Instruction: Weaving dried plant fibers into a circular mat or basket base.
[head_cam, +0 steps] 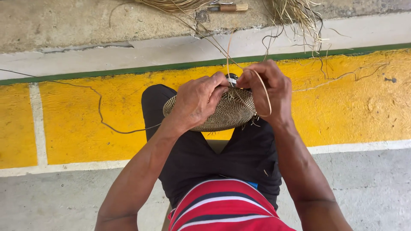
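Left hand (195,102) clamps the rim of the woven disc (227,115), which rests on the knees in front of the torso. Right hand (267,92) pinches a pale strand (264,92) at the disc's far edge, looping it. More loose fibre (295,13) and a knife (229,7) lie on the concrete ledge (85,25) beyond. Risk: pulled too sharply, the thin strand may snap or the coil may loosen.

Bright even daylight, soft shadows, sharp focus, slight wide-angle bend at edges.
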